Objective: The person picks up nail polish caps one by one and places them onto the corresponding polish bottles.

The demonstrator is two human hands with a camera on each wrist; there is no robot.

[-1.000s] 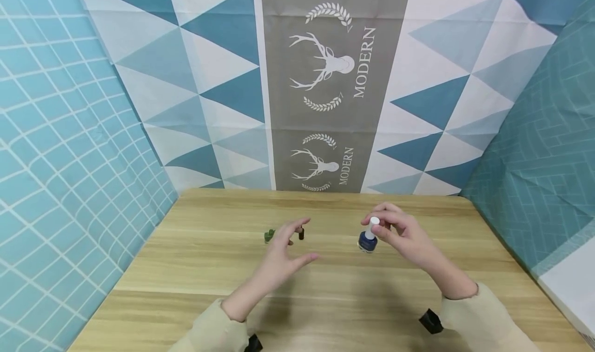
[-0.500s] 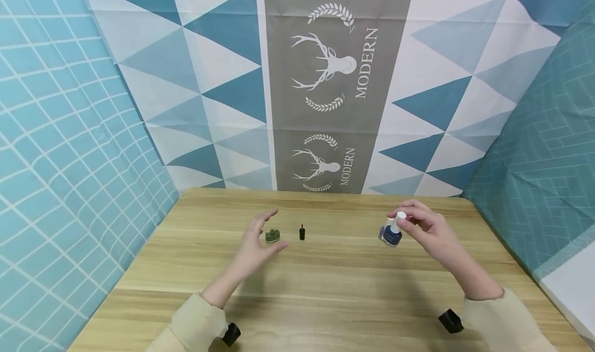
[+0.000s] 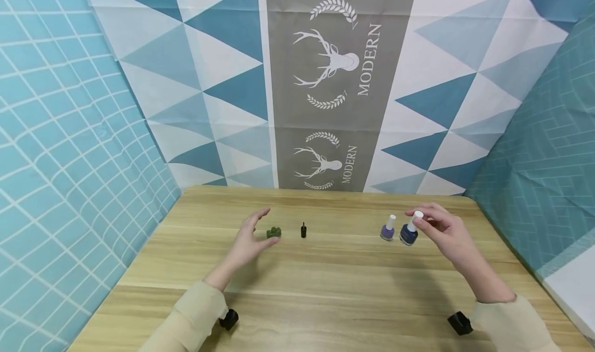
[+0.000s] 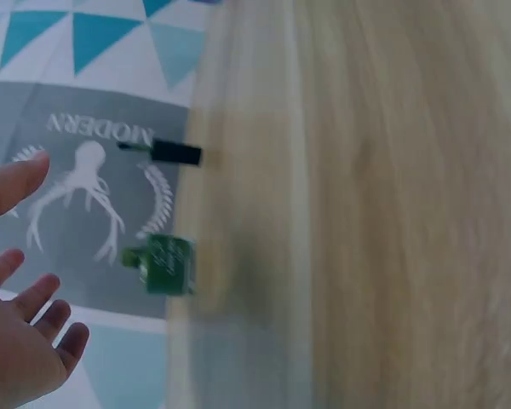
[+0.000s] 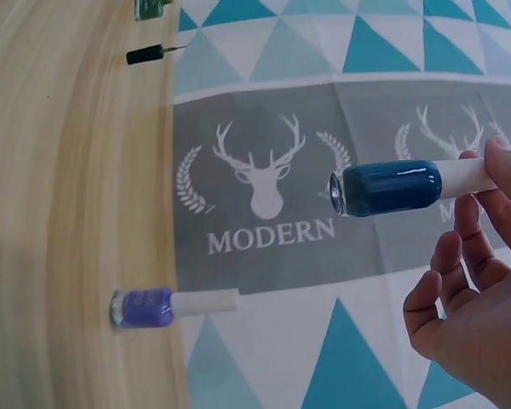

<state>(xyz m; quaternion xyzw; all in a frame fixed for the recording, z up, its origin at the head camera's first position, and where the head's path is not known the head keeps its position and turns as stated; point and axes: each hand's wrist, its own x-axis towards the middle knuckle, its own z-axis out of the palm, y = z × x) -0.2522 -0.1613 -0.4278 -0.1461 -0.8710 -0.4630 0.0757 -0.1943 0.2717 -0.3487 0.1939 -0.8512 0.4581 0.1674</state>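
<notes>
My right hand [image 3: 446,232] pinches the white cap of a dark blue nail polish bottle [image 3: 408,235]. In the right wrist view that blue bottle [image 5: 392,187] hangs above the tabletop. Left of it stands a purple nail polish bottle [image 3: 387,232] with a white cap. My left hand [image 3: 246,240] has its thumb and fingers spread, holding nothing. Just beyond its thumb sits a small green nail polish bottle [image 3: 273,232], uncapped in the left wrist view. A black brush cap [image 3: 303,231] stands on its top, brush pointing up, between the green and purple bottles.
All of this is on a wood-grain table [image 3: 325,285]. A patterned cloth [image 3: 321,83] with deer heads rises behind its far edge. Blue tiled cloth [image 3: 69,135] borders the left side, teal cloth [image 3: 544,150] the right. A white surface [image 3: 574,285] lies at the right edge.
My right hand has carried the blue bottle rightward, past the purple one, which was hidden at first. My left hand has drawn back leftward, uncovering the green bottle and black brush cap.
</notes>
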